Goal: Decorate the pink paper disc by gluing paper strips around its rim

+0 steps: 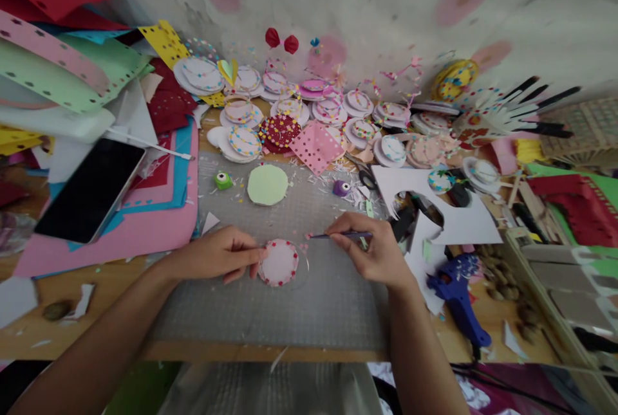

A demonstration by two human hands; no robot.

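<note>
At lower centre, a pale-pink round disc [280, 262], pinched only edgewise by the left hand [226, 253], may turn; the right hand [371, 251] clamps a thin dark tool [356, 234].

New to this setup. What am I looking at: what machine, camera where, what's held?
No machine: these are a person's bare hands. The single picture comes from a camera worn on the head, looking forward and down.

The left hand touches the edge of a pink disc with red bits around its rim; whether it grips or just steadies it is hard to tell. The right hand holds a thin tool.

Beneath them is a grey mat, with a green disc farther back. A phone lies to the left, a blue glue gun to the right.
</note>
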